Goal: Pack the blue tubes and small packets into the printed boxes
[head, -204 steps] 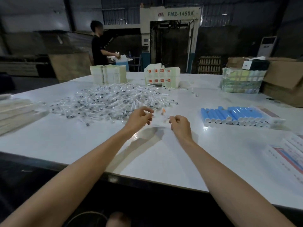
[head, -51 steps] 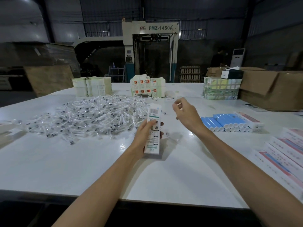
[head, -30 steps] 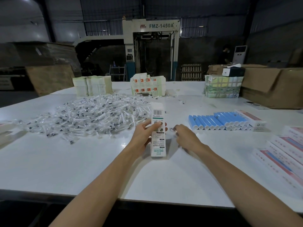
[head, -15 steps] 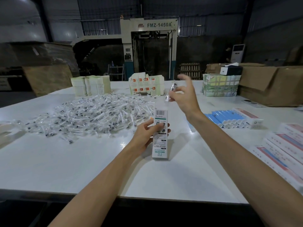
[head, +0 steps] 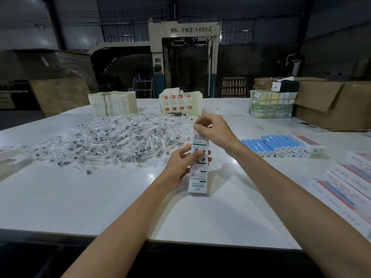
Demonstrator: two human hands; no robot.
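Note:
A tall white printed box (head: 198, 173) stands upright on the white table (head: 100, 197). My left hand (head: 183, 163) grips its middle. My right hand (head: 212, 128) is at the box's top end, fingers curled and pinching there; a small packet may be in them, but I cannot see it clearly. A row of blue tubes (head: 275, 146) lies to the right. A wide heap of small clear packets (head: 112, 140) spreads to the left.
Flat printed boxes (head: 347, 189) lie at the right edge. Stacks of folded cartons (head: 112, 104) and orange-marked boxes (head: 179, 104) stand at the back, with a wrapped bundle (head: 271, 105) and brown cardboard boxes (head: 331, 105) at back right. A person (head: 295, 65) stands far off.
My right hand picked a small packet off the table, lifted it high, and has now come down onto the top of the box. My left hand kept holding the box upright.

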